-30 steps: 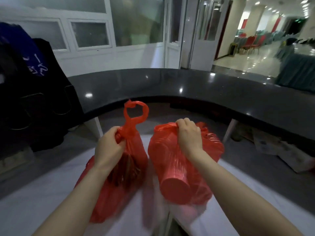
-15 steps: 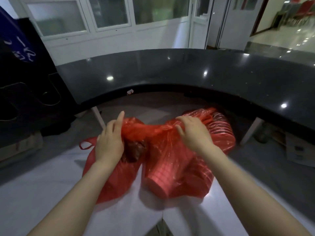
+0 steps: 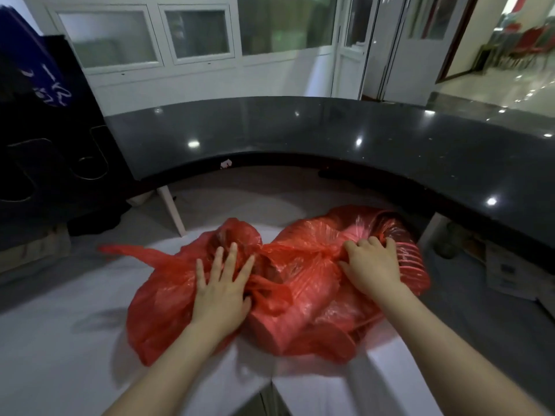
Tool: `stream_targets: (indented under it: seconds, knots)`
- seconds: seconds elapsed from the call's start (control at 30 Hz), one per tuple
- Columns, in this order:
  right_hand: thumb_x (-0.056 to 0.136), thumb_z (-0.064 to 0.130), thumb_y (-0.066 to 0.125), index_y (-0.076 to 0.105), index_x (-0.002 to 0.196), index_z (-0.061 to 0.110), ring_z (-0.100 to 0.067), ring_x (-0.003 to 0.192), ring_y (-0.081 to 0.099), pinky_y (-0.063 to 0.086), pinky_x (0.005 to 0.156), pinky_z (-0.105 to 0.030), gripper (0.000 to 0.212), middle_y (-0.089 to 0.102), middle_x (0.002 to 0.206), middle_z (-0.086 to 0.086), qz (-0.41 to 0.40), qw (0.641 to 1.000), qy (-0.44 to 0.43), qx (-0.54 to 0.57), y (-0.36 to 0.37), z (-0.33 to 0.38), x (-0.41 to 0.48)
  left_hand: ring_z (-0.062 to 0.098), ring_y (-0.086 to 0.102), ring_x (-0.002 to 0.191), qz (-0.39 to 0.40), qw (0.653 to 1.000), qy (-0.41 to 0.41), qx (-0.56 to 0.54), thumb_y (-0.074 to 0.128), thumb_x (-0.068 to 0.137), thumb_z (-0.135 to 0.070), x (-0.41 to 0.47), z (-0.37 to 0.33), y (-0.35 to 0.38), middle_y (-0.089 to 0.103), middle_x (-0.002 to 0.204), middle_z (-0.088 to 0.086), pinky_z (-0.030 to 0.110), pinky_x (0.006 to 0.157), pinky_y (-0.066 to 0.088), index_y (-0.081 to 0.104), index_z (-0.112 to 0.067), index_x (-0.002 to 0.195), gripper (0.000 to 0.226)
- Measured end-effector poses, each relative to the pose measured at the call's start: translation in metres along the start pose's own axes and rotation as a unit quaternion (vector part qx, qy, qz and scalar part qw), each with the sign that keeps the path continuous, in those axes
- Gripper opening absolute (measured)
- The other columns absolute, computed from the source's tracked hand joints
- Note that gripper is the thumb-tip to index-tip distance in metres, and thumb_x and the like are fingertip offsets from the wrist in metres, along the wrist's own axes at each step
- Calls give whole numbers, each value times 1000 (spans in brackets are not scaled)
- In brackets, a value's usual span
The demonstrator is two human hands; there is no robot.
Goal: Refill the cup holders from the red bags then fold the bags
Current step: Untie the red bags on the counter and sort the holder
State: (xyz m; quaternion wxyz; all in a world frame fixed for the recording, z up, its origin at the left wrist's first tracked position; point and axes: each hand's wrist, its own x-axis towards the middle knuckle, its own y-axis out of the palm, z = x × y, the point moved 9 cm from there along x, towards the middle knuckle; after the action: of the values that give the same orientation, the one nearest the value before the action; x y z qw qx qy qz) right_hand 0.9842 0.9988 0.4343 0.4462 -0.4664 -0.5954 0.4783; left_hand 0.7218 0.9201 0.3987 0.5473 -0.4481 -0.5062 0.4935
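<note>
Barely begun, I judge. The left grip (image 3: pixel 222 283) lies flat, fingers spread, on the left red bag (image 3: pixel 162 298) under it. The right grip (image 3: pixel 372 265) curls into the bunched plastic of the right red bag (image 3: pixel 312 298). Both lie full on the worktop (image 3: pixel 60 340); refilling and folding remain.

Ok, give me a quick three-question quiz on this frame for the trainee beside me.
1. True or false: the left hand lies flat, fingers spread, on the left translucent red plastic bag.
2. Both bags lie on: A the white table; B a metal shelf; C a wooden chair.
3. Fill in: stacked red cups show through the right translucent red plastic bag, which the ___ hand holds.
Key: 1 true; 2 A; 3 right hand.
</note>
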Motion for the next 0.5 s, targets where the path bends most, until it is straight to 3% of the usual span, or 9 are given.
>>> stream_targets:
  seconds: [0.2, 0.3, 0.4, 0.5]
  knots:
    - [87, 52, 48, 53, 116, 23, -25, 111, 52, 26, 96, -48, 41, 63, 115, 0, -10, 1000, 14, -3, -1, 0, -37, 28, -20, 144, 64, 997, -6, 35, 45, 89, -38, 23, 18, 17, -22, 157, 4, 57, 110, -14, -1, -36, 151, 78]
    - [86, 50, 49, 54, 111, 23, -25, 106, 54, 23, 97, -52, 37, 64, 109, 1, -7, 1000, 30, -4, -1, 0, -53, 27, -25, 142, 91, 996, 5, -26, 49, 86, -28, 31, 12, 7, -26, 156, 6, 57, 110, -16, -1, -39, 150, 82]
    - [86, 51, 51, 51, 113, 23, -24, 108, 54, 13, 101, -56, 39, 65, 106, 1, -8, 999, 44, 13, -3, -2, -61, 23, -25, 142, -4, 985, 0, -171, 54, 79, -21, 31, -19, -30, -20, 158, 7, 50, 108, -22, 13, -39, 149, 83]
    - [87, 52, 52, 40, 132, 26, -24, 122, 48, 3, 106, -57, 53, 54, 129, -3, -16, 998, 33, 42, -4, 2, -62, 19, 4, 147, -85, 947, 25, -310, 57, 80, -21, 14, -64, -59, 12, 159, 2, 40, 117, -1, 32, -28, 145, 70]
